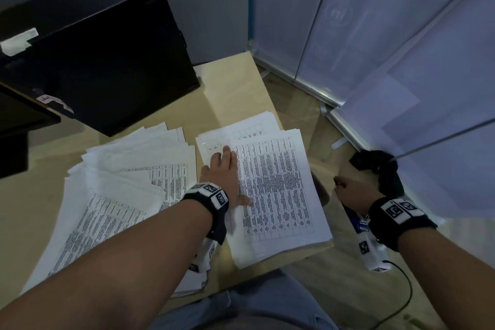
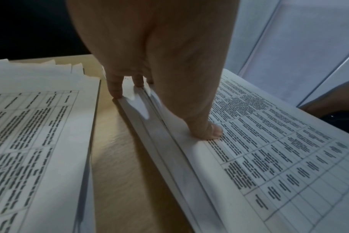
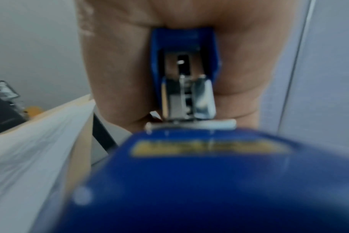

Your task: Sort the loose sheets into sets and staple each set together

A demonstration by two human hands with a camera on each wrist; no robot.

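Holding a blue stapler [image 3: 187,88] off the desk's right edge, the right hand [image 1: 353,193] is wrapped round it. Further in, the left hand [image 1: 227,177] lies flat, fingers straight, pinning a set [image 1: 278,190] of printed sheets on the desk [image 1: 241,83]; the loose pile [image 1: 128,182] fans out at left. Stapling looks to be the step in hand: next, the stapler's mouth must reach a squared corner of the set.
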